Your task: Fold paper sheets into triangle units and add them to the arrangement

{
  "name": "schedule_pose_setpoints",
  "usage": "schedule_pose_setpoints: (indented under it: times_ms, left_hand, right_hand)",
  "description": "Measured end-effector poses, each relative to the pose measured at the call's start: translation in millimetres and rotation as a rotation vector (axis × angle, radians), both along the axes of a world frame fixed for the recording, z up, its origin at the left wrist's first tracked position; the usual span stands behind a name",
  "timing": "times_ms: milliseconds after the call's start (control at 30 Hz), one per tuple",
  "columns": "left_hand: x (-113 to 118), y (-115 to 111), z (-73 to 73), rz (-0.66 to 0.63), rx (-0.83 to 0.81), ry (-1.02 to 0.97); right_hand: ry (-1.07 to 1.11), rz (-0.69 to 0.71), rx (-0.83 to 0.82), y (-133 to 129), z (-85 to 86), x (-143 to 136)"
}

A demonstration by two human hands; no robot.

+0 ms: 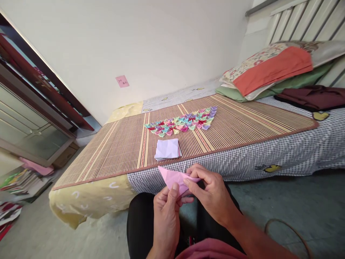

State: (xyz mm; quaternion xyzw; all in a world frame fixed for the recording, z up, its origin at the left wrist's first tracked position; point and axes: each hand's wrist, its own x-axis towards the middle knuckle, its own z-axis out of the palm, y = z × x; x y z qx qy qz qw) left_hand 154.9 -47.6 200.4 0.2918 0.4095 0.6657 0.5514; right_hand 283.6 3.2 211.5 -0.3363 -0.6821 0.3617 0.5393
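Note:
A pink sheet of origami paper (172,177), folded into a pointed, roughly triangular shape, is held above my lap. My left hand (167,205) grips its lower edge, thumb on top and fingers underneath. At the right corner, my right hand (208,189) pinches the paper between thumb and fingers. Just beyond lies a stack of square paper (167,148), pale lilac on top, near the bed's front edge. Farther back, many small folded paper pieces (183,122) in several colours stand in close rows on the mat.
A striped bamboo mat (113,151) covers much of the bed. Pillows (275,70) and a dark folded cloth (314,97) lie at the right. A pink note (122,81) is on the wall. Books and papers (21,185) sit at the left; a cable (289,226) curves on the floor.

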Motion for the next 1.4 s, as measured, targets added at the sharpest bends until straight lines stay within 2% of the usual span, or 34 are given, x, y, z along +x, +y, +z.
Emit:
schedule_pose_setpoints:
  times_ms: [267, 600, 933, 1100, 1167, 1300, 1400]
  left_hand:
    - [4, 0, -4.6, 0.05, -0.035, -0.017]
    - [8, 4, -0.3, 0.102, 0.016, -0.06]
    - [1, -1, -12.0, 0.146, 0.044, 0.144]
    - [-9, -2, -11.0, 0.145, 0.067, 0.326]
    - [-10, -3, -8.1, 0.124, 0.067, 0.414]
    - [-7, -6, -0.2, 0.046, 0.098, 0.514]
    - [-4, -6, 4.5, -0.011, 0.122, 0.527]
  right_hand:
    - [-0.025, -0.027, 0.032, 0, -2.1, -3]
    - [0.018, -0.064, 0.053, -2, -6.6, -1]
    - [0.042, -0.121, 0.001, -5, -16.6, 13]
    - [-0.014, -0.12, -0.071, 2, -8.0, 31]
    - [-0.039, -0.09, -0.078, 5, 0.8, 36]
    - [-0.106, 0.121, -0.076, 4, 16.5, 32]
    - [-0.094, 0.16, -0.091, 0, 18.9, 22]
